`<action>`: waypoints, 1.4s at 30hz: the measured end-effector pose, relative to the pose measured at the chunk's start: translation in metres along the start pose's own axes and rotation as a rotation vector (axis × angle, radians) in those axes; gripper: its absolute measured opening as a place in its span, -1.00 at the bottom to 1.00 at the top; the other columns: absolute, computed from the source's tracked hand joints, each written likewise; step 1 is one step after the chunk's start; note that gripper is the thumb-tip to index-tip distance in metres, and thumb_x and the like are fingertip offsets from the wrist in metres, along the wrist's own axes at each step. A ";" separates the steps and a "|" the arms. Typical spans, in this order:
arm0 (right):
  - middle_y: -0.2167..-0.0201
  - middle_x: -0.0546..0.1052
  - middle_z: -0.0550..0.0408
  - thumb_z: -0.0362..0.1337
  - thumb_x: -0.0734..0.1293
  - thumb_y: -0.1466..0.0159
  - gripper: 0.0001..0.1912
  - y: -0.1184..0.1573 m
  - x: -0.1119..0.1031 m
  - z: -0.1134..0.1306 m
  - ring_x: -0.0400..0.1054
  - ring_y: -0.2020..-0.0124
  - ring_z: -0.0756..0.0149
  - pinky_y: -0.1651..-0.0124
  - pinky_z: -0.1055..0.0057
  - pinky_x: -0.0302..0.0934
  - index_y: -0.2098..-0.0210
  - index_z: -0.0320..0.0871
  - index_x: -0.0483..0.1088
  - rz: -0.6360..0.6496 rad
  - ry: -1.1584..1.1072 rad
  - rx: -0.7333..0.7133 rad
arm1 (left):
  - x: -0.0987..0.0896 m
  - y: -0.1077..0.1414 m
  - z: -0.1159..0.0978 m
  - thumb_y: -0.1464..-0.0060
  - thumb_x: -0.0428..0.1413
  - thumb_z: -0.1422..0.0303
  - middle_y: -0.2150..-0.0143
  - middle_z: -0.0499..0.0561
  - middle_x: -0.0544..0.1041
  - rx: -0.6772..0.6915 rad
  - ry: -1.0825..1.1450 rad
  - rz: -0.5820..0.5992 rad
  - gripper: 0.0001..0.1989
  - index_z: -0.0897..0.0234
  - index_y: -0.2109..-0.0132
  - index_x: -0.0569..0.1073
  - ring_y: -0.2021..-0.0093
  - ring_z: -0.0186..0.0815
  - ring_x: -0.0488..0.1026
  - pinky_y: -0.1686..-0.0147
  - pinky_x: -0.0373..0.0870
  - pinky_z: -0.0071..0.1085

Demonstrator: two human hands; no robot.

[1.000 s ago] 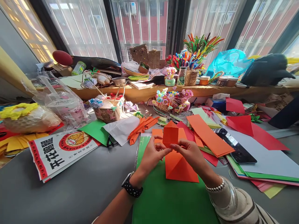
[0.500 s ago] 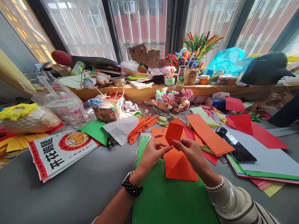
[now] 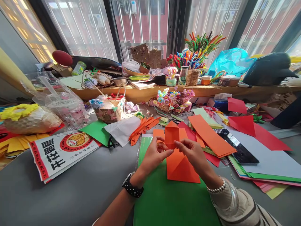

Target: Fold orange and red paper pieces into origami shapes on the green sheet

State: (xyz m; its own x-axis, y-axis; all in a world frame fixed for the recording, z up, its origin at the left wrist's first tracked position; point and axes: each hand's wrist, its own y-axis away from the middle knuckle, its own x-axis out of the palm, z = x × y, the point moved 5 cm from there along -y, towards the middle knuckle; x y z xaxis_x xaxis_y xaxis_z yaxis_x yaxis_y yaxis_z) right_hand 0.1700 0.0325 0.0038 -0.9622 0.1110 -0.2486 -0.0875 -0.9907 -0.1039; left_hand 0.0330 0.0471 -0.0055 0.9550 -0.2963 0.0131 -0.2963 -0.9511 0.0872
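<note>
A small folded piece of orange paper is held upright between my two hands, its creases showing on the side facing me. My left hand pinches its lower left edge, with the thumb in front. At the lower right corner, the thumb and fingers of my right hand are closed on it. Just below lies an orange sheet, flat on a green board, partly in the shadow of my hands. Folded orange strips are heaped behind my left hand.
Orange paper rectangles and a black phone lie to the right, on and beside stacked coloured sheets. A printed paper bag rests on the grey table at left. Flower crafts and a basket stand behind.
The folded orange paper has turned from a slant to nearly upright and moved slightly left, its creased face now towards me. Both hands keep hold of it, with small finger shifts.
</note>
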 end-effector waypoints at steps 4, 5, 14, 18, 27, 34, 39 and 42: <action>0.60 0.31 0.14 -0.02 0.23 -0.07 -0.66 -0.006 -0.018 -0.005 0.15 0.58 0.44 0.53 0.50 0.06 0.53 -0.20 0.31 -0.143 -0.081 -0.024 | -0.002 0.000 0.000 0.26 0.19 0.33 0.59 -0.23 0.26 -0.002 0.036 -0.014 -0.57 0.27 0.26 0.13 0.68 -0.57 0.14 0.73 0.03 -0.63; 0.58 0.32 0.12 -0.01 0.22 -0.08 -0.66 -0.007 -0.019 -0.006 0.17 0.57 0.43 0.53 0.50 0.07 0.52 -0.20 0.30 -0.153 -0.106 -0.026 | -0.003 0.000 0.000 0.25 0.18 0.33 0.59 -0.23 0.25 0.006 0.046 -0.031 -0.57 0.27 0.25 0.13 0.67 -0.56 0.13 0.73 0.03 -0.63; 0.53 0.37 0.11 -0.07 0.17 -0.14 -0.70 -0.001 0.009 0.004 0.27 0.47 0.38 0.40 0.46 0.17 0.51 -0.18 0.30 0.114 0.054 -0.089 | -0.001 -0.002 0.003 0.21 0.17 0.33 0.52 -0.14 0.32 0.012 0.017 0.046 -0.47 0.32 0.09 0.13 0.58 -0.50 0.24 0.62 0.19 -0.57; 0.56 0.38 0.13 -0.08 0.15 -0.15 -0.68 -0.003 -0.002 0.009 0.27 0.50 0.37 0.44 0.48 0.13 0.56 -0.17 0.29 0.200 0.177 -0.130 | -0.012 -0.004 -0.004 0.28 0.21 0.27 0.40 -0.01 0.41 0.002 0.036 0.014 -0.45 0.34 0.11 0.21 0.44 -0.39 0.36 0.49 0.29 -0.49; 0.64 0.28 0.19 -0.08 0.11 -0.18 -0.66 0.000 -0.003 0.011 0.16 0.58 0.43 0.52 0.50 0.06 0.60 -0.16 0.19 0.358 0.248 -0.173 | -0.027 -0.004 -0.009 0.19 0.15 0.25 0.41 0.01 0.45 0.002 0.082 -0.063 -0.75 0.38 0.39 0.43 0.37 -0.34 0.38 0.37 0.33 -0.47; 0.63 0.41 0.15 -0.10 0.22 -0.10 -0.74 -0.004 0.000 0.004 0.30 0.60 0.41 0.54 0.48 0.21 0.44 -0.21 0.32 0.305 -0.032 -0.065 | -0.023 -0.004 -0.009 0.29 0.21 0.27 0.47 -0.04 0.44 0.008 0.125 -0.062 -0.74 0.35 0.44 0.39 0.42 -0.36 0.38 0.41 0.34 -0.46; 0.71 0.36 0.20 -0.14 0.27 -0.07 -0.75 -0.004 -0.004 0.004 0.25 0.69 0.47 0.65 0.54 0.13 0.39 -0.22 0.36 0.266 -0.049 -0.029 | -0.020 -0.003 -0.014 0.23 0.17 0.26 0.56 -0.09 0.36 0.101 -0.064 -0.014 -0.79 0.34 0.50 0.38 0.52 -0.44 0.29 0.53 0.23 -0.55; 0.71 0.35 0.21 -0.12 0.28 -0.05 -0.72 -0.003 -0.004 0.004 0.24 0.71 0.47 0.69 0.54 0.10 0.37 -0.22 0.36 0.262 -0.067 -0.005 | -0.017 -0.002 -0.017 0.15 0.11 0.25 0.52 -0.06 0.39 0.170 -0.129 0.014 -0.81 0.32 0.43 0.43 0.50 -0.41 0.30 0.53 0.21 -0.54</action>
State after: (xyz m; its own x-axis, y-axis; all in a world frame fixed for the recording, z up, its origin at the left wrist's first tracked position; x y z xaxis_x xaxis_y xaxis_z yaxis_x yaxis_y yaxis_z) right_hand 0.1729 0.0350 0.0091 -0.9669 -0.1544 -0.2030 0.1675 -0.9847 -0.0489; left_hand 0.0175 0.0558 0.0108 0.9444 -0.3079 -0.1158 -0.3179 -0.9446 -0.0815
